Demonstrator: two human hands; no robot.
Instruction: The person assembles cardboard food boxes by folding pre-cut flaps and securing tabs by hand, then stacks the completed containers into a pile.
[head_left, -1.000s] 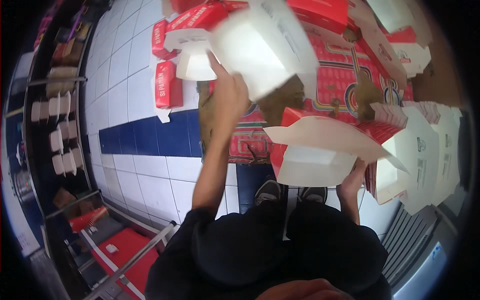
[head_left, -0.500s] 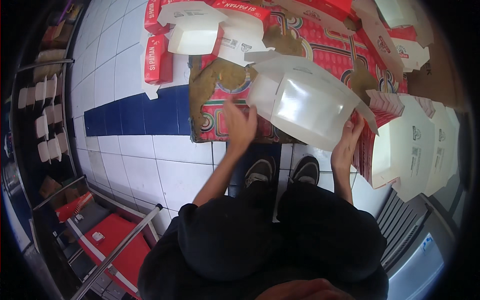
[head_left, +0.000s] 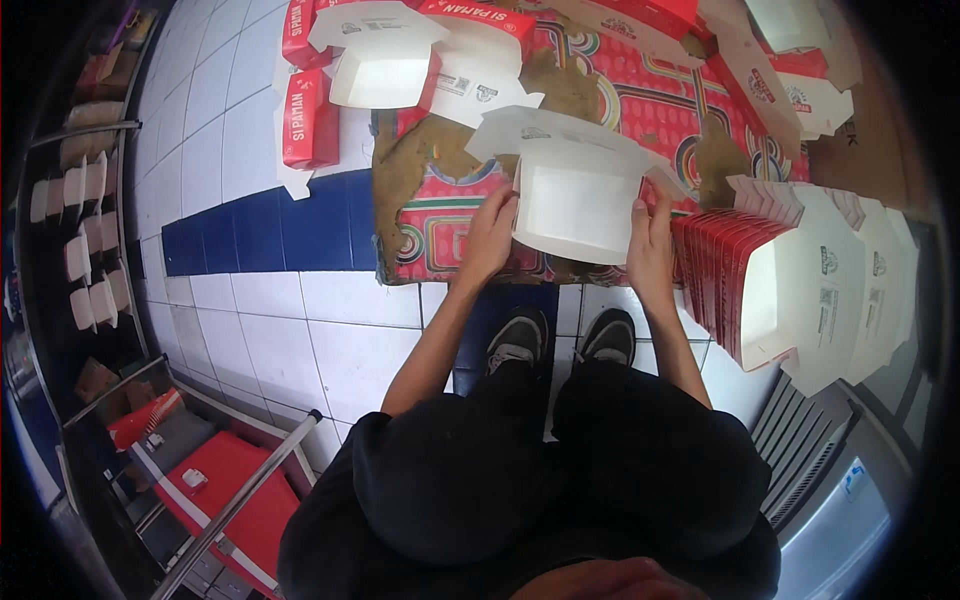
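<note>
Holding the white paper box (head_left: 575,210) with my left hand (head_left: 492,232) and right hand (head_left: 650,240) clamped on its sides, I needed even, gentle pressing.

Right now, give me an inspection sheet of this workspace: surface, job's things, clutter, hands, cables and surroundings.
Surface: worn red patterned mat on a white and blue tiled floor.
Job's things: open white carton box, lid flap up, held over the mat.
Clutter: nested stack of red-and-white folded boxes at the right; finished box and flat red cartons at the far left.
Hands: left hand grips the box's left side; right hand grips its right side.
Cables: nothing seen.
Surroundings: shelf rack at the left, red tray and metal bar lower left, person's black shoes below the box.
</note>
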